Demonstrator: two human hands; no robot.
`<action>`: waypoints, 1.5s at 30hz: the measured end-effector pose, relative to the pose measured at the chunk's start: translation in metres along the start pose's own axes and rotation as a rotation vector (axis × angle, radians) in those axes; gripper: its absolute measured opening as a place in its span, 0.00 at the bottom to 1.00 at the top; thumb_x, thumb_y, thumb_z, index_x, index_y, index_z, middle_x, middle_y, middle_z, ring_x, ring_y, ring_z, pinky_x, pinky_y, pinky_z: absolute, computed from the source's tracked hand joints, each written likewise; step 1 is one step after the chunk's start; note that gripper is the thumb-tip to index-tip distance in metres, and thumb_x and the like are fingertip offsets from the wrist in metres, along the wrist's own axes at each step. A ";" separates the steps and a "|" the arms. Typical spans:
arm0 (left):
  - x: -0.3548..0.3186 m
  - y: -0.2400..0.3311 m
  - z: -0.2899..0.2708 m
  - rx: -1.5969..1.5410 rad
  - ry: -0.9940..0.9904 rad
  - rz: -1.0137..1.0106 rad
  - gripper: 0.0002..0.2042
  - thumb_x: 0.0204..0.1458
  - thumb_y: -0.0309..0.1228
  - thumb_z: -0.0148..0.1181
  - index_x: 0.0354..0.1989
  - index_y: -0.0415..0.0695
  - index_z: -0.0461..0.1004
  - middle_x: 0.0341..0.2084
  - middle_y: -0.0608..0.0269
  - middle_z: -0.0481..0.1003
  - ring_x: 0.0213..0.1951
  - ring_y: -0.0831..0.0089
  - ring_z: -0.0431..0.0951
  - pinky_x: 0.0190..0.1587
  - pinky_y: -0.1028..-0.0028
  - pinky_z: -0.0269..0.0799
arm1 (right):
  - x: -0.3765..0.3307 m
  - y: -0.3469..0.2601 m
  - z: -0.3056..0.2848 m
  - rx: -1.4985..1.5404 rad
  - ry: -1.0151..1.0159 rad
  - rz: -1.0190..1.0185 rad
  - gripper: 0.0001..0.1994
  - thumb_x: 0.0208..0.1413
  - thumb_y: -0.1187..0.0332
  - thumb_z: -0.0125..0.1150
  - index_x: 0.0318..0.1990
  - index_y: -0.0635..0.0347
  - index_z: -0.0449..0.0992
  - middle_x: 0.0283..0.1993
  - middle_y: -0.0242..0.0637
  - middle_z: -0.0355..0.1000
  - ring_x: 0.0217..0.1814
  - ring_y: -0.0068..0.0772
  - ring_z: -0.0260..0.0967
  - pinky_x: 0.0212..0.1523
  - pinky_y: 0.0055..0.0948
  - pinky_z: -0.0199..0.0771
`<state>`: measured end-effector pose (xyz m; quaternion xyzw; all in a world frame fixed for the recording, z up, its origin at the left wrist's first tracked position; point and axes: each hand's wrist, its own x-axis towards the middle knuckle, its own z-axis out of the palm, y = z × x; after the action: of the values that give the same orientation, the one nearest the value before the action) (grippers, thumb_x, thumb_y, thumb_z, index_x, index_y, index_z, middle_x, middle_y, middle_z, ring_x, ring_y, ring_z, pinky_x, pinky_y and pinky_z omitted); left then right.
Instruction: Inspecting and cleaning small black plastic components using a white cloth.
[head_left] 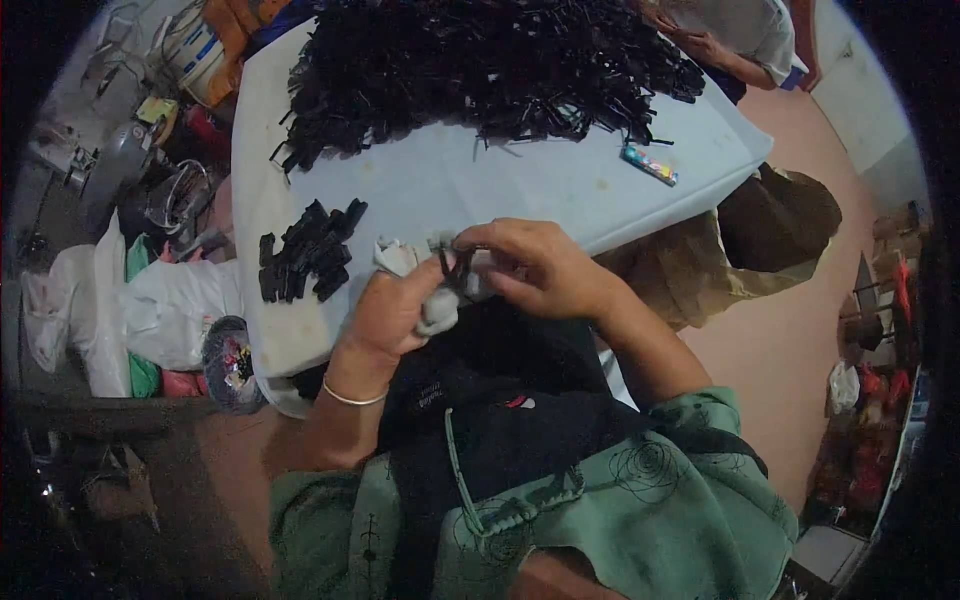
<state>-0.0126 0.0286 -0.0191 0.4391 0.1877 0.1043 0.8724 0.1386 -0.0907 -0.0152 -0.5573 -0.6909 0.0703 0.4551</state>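
At the near edge of the white-covered table, my left hand is closed around a crumpled white cloth. A small dark piece shows between my two hands, and its exact kind is hard to make out. With bent fingers, my right hand grips at that dark piece from the right side. To the left of my hands lies a small group of black plastic-looking pieces. A big heap of similar black pieces covers the far part of the table.
A small colourful packet lies near the table's right edge. Beside that edge stands an open brown sack. White plastic bags and a bowl of small bits are at left. Another person's hand is at the heap's far right.
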 end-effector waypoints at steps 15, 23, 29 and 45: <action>-0.005 -0.019 0.015 0.918 0.269 0.352 0.12 0.48 0.25 0.51 0.42 0.38 0.65 0.23 0.67 0.70 0.24 0.79 0.70 0.25 0.80 0.66 | -0.006 -0.005 0.015 0.282 0.018 0.446 0.14 0.56 0.64 0.48 0.23 0.65 0.66 0.17 0.28 0.56 0.22 0.16 0.51 0.23 0.22 0.57; -0.003 -0.023 0.017 1.559 0.320 0.732 0.12 0.48 0.28 0.49 0.41 0.39 0.68 0.30 0.53 0.72 0.32 0.62 0.73 0.34 0.70 0.68 | -0.011 0.006 0.056 0.388 0.184 0.569 0.14 0.55 0.63 0.46 0.27 0.67 0.69 0.19 0.50 0.64 0.19 0.37 0.58 0.25 0.34 0.62; -0.003 -0.025 0.013 1.572 0.350 0.607 0.12 0.46 0.29 0.50 0.39 0.38 0.67 0.32 0.49 0.71 0.35 0.56 0.72 0.36 0.66 0.68 | -0.007 0.003 0.053 0.526 0.172 0.624 0.15 0.55 0.62 0.47 0.27 0.67 0.69 0.20 0.48 0.66 0.21 0.34 0.62 0.26 0.33 0.63; -0.015 0.001 0.024 0.938 0.212 0.308 0.12 0.50 0.30 0.45 0.41 0.37 0.64 0.30 0.59 0.69 0.32 0.71 0.69 0.35 0.74 0.65 | -0.001 0.000 0.016 0.398 -0.013 0.397 0.08 0.53 0.69 0.52 0.28 0.66 0.70 0.22 0.31 0.65 0.24 0.18 0.58 0.26 0.22 0.61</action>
<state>-0.0160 0.0066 -0.0013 0.7933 0.2350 0.1802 0.5319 0.1273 -0.0846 -0.0249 -0.5809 -0.5439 0.2959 0.5284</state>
